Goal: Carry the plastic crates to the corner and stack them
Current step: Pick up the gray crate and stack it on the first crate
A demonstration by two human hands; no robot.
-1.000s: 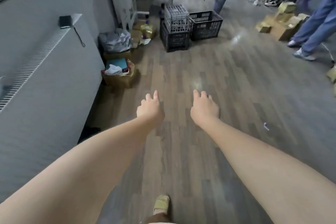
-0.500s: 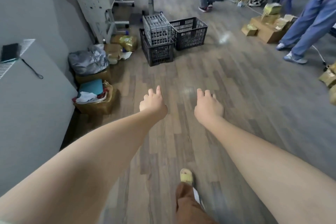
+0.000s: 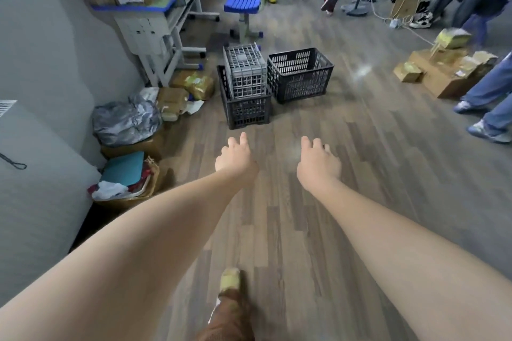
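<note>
Wood-grain plank floor (image 3: 374, 163) fills the head view, bounded on the left by a grey wall with bags and cartons along its foot, and by a blue-edged desk (image 3: 155, 8) piled with packages at the far left corner.

Head view, task objects. Three plastic crates stand together on the floor ahead, near the desk legs. A dark crate (image 3: 246, 111) sits nearest the wall side; a light grey crate (image 3: 245, 72) rests tilted inside or upon it, its lattice base turned partly toward the camera. A second dark crate (image 3: 300, 75) stands upright just beside them on the right, open top up and apparently empty.

Head view, hands. Both bare arms reach forward above the floor. The left hand (image 3: 235, 158) and right hand (image 3: 318, 163) are well short of the crates; the fingers of each are loosely spread and hold nothing.

Handling, as judged. Perforated walls suggest stiff, light moulded plastic, unlikely to be fragile and easily lifted by one person. The rolled top rim of the short sides offers the surest hold, one hand on each side; lattice openings would also admit fingers. The tilted grey crate sits loosely and may slide or topple if the crate under it is lifted first.

Bystanders' legs and cartons (image 3: 443, 75) occupy the far right edge of the floor.
</note>
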